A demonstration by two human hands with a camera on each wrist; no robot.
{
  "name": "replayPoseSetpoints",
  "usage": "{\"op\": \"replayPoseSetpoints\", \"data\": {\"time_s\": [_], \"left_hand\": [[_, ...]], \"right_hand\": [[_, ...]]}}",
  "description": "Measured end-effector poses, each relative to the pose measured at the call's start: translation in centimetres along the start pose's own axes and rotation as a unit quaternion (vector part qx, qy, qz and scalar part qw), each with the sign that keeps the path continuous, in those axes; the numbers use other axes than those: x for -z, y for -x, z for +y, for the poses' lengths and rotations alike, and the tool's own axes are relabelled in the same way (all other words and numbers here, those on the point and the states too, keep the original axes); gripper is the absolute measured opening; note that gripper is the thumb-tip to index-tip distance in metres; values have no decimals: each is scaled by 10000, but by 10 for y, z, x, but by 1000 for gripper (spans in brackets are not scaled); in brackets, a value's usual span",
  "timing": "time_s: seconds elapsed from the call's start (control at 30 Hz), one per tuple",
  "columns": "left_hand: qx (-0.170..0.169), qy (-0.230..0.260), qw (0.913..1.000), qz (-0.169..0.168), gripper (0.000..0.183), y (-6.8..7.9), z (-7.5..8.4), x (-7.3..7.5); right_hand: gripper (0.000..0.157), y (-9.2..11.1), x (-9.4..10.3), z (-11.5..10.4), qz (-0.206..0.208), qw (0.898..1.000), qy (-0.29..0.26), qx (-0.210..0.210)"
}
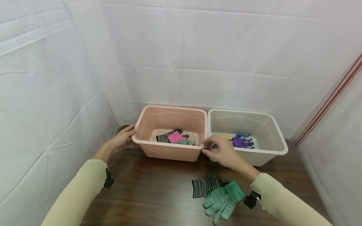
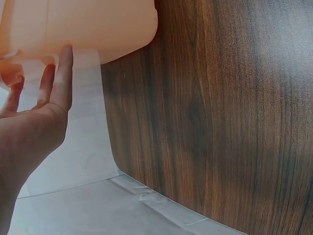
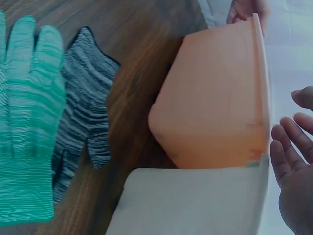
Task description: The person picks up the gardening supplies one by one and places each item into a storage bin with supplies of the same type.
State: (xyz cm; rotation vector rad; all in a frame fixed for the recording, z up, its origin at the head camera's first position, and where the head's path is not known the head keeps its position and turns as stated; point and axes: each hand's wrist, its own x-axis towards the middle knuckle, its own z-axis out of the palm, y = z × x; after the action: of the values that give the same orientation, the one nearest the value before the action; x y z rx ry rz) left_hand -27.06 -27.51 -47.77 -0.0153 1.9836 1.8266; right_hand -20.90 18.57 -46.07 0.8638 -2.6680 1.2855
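Observation:
A pink plastic bin (image 1: 169, 152) stands against the back wall. My left hand (image 1: 123, 138) grips its left rim, with fingers (image 2: 63, 73) lying along the outside wall. At the bin's front right corner, my right hand (image 1: 223, 152) is held with fingers loosely bent; in the right wrist view the fingers (image 3: 288, 142) look slightly apart from the rim. Inside the bin lie a black-and-grey striped glove (image 1: 162, 138), pink fabric (image 1: 176, 137) and a green glove part (image 1: 185, 142). On the table, a green glove (image 1: 223, 199) overlaps another striped glove (image 1: 199, 188), below my right hand.
A pale grey bin (image 1: 260, 151) adjoins the pink bin on the right. It holds a purple claw-like hand rake (image 1: 239, 142), something blue with prongs (image 1: 249, 135) and a yellow handle (image 1: 227, 137). White fabric walls (image 1: 181, 62) enclose the dark wooden table (image 1: 147, 188).

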Motion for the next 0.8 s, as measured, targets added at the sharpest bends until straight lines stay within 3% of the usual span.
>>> {"op": "replayPoseSetpoints", "data": {"time_s": [0.47, 0.63, 0.8], "left_hand": [[-3, 4, 10000, 30, 67, 1, 1, -1], [35, -26, 10000, 37, 66, 1, 1, -1], [36, -103, 9999, 67, 65, 1, 1, -1]], "right_hand": [[26, 34, -13, 13, -564, 9963, 563, 326], [32, 43, -22, 22, -649, 9954, 540, 451], [37, 53, -33, 34, -672, 9964, 423, 283]]}}
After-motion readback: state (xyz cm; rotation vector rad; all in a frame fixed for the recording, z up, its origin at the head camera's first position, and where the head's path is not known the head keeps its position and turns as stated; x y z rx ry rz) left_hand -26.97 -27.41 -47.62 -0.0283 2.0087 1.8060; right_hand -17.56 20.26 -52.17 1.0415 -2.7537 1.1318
